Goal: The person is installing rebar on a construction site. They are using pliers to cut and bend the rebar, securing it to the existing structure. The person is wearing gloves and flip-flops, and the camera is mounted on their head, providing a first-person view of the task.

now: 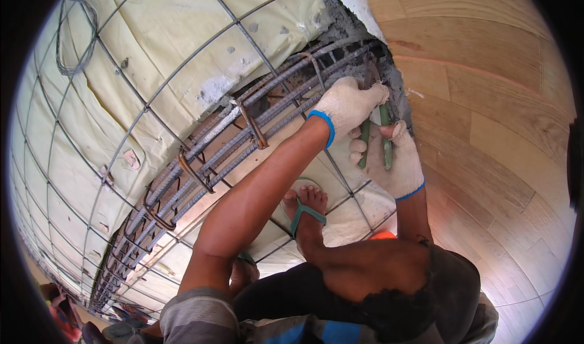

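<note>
My right hand (401,164), in a white knit glove with a blue cuff, grips a pair of pincers by its green handles (387,152). Its fingers wrap one handle and the thumb lies by the other. The tool's dark metal head (371,74) points at the end of the rebar bundle (267,113), beside rough concrete. Over the upper part of the pincers, my left hand (348,105) is closed, gloved the same way. Whatever its fingers pinch is hidden.
Steel mesh (146,108) covers pale yellow sheeting (182,46) to the left. Rusty stirrups (252,125) wrap the rebar. A wire coil (77,37) lies far left. Wood-look flooring (486,107) borders the broken concrete edge (398,94). My sandalled foot (309,213) stands on the sheeting.
</note>
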Demonstrator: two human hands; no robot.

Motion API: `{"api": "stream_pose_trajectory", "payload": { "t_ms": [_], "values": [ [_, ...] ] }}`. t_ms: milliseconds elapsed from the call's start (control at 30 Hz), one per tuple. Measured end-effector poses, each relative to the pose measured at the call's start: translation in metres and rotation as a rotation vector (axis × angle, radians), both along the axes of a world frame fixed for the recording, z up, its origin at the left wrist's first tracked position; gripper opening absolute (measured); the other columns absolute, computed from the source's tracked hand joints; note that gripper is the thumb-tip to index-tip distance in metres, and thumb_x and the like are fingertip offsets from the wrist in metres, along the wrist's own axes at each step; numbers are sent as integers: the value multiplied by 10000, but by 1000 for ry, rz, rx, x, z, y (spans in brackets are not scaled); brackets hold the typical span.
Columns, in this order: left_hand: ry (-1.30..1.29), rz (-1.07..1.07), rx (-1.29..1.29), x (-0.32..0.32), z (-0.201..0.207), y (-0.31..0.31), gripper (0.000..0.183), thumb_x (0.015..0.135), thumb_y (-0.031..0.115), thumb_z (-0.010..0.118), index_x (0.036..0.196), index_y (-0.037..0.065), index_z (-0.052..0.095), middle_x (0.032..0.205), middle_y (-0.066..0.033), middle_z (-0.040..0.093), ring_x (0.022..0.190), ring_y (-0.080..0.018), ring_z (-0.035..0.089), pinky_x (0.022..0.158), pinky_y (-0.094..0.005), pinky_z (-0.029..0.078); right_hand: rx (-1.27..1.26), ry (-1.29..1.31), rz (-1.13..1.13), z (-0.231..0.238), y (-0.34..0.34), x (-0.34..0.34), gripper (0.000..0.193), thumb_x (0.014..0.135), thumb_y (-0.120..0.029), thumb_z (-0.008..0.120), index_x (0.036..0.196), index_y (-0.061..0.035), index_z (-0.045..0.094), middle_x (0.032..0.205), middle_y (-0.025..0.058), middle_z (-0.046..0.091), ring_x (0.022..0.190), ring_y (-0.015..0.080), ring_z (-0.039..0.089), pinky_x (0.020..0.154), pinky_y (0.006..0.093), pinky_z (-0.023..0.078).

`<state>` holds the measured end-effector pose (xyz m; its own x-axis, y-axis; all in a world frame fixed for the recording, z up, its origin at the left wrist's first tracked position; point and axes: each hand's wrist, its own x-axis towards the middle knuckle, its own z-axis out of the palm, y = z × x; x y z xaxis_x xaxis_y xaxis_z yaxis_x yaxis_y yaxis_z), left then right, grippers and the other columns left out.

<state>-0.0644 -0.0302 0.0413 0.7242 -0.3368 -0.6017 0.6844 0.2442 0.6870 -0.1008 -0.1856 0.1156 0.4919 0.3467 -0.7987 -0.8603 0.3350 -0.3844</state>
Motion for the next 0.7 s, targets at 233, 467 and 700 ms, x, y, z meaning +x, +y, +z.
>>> {"api": "stream_pose_trajectory", "payload": {
  "t_ms": [233, 467, 700],
  "values": [
    [-62, 23, 76, -4, 3, 5, 474, 1013, 423, 645, 1074, -38, 736, 847, -75, 718, 731, -146, 656, 666, -345, 546, -465, -396, 435, 0, -14, 1, 348, 1010, -116, 578, 1331, 11, 619, 1170, 128, 678, 1209, 280, 686, 1026, 503, 590],
    [-30, 123, -10, -10, -6, 4, 400, 1032, 337, 600, 1145, -26, 724, 857, -49, 687, 736, -157, 619, 677, -348, 529, -603, -346, 554, -2, -24, 14, 217, 953, -106, 572, 1077, 15, 704, 990, 50, 678, 1007, 145, 653, 920, 339, 556],
    [-56, 202, 114, -14, -14, -10, 374, 1008, 278, 586, 1148, -39, 724, 878, -116, 708, 800, -189, 669, 739, -362, 541, -840, -371, 729, 26, 3, 24, 223, 965, -124, 556, 1065, 20, 693, 964, 36, 676, 897, 139, 595, 894, 313, 521]
  ]
}}
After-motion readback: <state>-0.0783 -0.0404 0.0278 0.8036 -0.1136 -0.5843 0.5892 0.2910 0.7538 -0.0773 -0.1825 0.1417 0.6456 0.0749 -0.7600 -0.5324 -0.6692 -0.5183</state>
